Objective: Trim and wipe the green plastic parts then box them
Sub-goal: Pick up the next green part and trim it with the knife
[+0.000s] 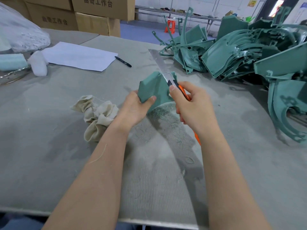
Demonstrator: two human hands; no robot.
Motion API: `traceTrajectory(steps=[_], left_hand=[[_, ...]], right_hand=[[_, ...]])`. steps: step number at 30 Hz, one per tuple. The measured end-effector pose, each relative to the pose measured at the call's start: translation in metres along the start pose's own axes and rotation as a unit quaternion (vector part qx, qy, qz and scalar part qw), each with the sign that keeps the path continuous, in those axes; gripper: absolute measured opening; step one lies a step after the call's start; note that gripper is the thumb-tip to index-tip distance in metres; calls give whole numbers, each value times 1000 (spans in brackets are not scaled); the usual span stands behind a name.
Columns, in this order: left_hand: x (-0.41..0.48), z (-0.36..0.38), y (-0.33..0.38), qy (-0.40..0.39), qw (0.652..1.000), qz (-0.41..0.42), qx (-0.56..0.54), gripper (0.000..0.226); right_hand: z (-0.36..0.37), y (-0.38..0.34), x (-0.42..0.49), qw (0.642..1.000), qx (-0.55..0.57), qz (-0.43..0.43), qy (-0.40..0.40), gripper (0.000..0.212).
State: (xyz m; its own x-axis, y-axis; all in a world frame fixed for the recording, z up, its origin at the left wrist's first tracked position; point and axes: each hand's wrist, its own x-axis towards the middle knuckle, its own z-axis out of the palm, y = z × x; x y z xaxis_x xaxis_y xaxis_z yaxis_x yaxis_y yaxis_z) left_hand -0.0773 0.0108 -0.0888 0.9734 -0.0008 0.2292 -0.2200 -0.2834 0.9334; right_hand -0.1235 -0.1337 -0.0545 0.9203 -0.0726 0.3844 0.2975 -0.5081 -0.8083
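Your left hand grasps the flat, angular green plastic part by its lower left corner, thumb on the near face and fingers curled behind it. You hold it tilted up above the middle of the grey, cloth-covered worktable. Your right hand is wrapped around the orange-handled utility knife, with the thumb pressed near its black tip. The blade meets the part's right edge, where a thin pale curl stands off the plastic.

Fine green shavings lie on the table directly under the part. A crumpled beige cloth rag sits just left of your left wrist. The large heap of untrimmed green plastic parts fills the table's far right side, well apart from the held piece. Between the heap and the held part lies a shiny flat strip, possibly a metal ruler, though the view does not settle it.

Farther left are a white paper sheet with no legible writing, a black pen beside it, a white foam roll and a clear plastic bag. The stacked brown cardboard boxes behind the table are printed with "曲奇工作台". A yellow wall sign is too small to read.
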Motion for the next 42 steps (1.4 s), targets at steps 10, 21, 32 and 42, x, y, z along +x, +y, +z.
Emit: traceTrajectory(steps=[10, 21, 32, 42], left_hand=[[0, -3, 3, -20, 1000, 7, -10, 16], [-3, -2, 1, -6, 1000, -8, 15, 21], [-4, -3, 2, -16, 1000, -11, 10, 24], [1, 1, -5, -22, 999, -32, 36, 25]], right_hand=[[12, -11, -6, 995, 0, -37, -93, 15], [-6, -7, -3, 995, 54, 67, -53, 16], [-12, -10, -6, 984, 99, 108, -101, 21], [3, -24, -16, 966, 104, 44, -231, 22]])
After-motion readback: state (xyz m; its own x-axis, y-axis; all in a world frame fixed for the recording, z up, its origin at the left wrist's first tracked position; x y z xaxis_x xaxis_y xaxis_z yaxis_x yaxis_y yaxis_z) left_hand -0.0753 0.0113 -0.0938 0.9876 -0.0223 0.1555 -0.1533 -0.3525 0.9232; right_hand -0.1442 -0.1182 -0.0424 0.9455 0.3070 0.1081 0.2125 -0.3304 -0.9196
